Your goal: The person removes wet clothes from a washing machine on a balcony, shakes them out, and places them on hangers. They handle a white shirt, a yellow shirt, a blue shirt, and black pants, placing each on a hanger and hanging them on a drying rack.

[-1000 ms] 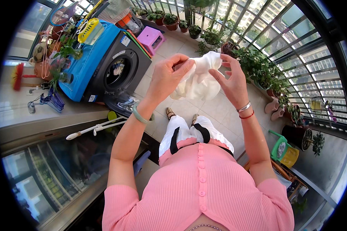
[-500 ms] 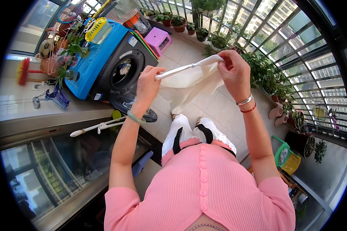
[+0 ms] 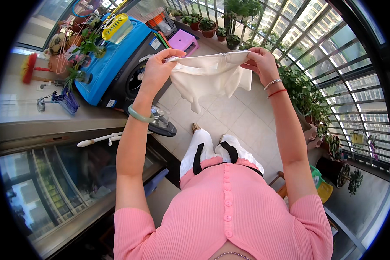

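A white garment (image 3: 210, 73) hangs stretched between my hands at chest height, out in front of me. Its upper edge is a band, pulled almost straight, and the loose cloth droops below in folds; whether it is shorts or a top I cannot tell. My left hand (image 3: 159, 67) pinches the band's left end, thumb and fingers pressed together. At the other end, my right hand (image 3: 263, 65) grips the cloth between thumb and fingers. Behind my left hand stands a dark front-loading washing machine (image 3: 125, 89), its round door (image 3: 165, 125) swung open.
A blue cover (image 3: 104, 63) with a yellow basket (image 3: 115, 28) tops the machine. Hangers (image 3: 66, 100) and a white pole (image 3: 93, 140) are on the left. A purple stool (image 3: 184, 41) and potted plants (image 3: 207, 27) stand ahead. Leafy plants (image 3: 297, 89) line the right railing.
Both hands have spread farther apart, the left moving up and leftward. The white garment's band is pulled straighter, and its cloth hangs more open.
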The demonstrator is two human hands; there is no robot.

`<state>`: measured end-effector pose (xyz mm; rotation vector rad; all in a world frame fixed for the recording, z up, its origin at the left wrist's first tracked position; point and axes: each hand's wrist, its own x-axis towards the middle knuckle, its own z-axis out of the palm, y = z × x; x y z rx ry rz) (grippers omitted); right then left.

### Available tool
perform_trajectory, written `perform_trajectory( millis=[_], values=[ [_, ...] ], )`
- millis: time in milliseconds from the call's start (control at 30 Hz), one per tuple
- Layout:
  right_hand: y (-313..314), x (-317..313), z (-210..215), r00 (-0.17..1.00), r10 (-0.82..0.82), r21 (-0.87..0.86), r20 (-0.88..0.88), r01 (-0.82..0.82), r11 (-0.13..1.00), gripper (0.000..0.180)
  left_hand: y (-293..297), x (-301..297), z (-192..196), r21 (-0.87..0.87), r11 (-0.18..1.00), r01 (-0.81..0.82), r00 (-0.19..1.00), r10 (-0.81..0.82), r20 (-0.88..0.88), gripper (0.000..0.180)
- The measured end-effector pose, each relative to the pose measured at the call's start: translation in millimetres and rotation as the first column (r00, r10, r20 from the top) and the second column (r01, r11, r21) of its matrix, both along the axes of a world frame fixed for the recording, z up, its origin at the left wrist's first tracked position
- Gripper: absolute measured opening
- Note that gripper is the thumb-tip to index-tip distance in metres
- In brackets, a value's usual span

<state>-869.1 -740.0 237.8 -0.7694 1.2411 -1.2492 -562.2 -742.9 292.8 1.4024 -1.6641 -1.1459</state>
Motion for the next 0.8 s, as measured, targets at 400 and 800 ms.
perform_trajectory(
  millis=[400,800],
  values=[
    [-46.7,89.1,40.1,0.763,-0.425,-0.615,-0.487,0.046,0.787,0.011,-25.9,29.4,2.8,-0.521,0.707,-0.479,0.872,0.448,-0.195,0.027],
    [-155.1,141.5,-37.4,0.556,-0.158,-0.324,-0.816,-0.212,0.922,0.01,-127.1,81.0,-74.0,-0.214,0.928,-0.306,0.95,0.311,-0.01,0.04]
  ],
)
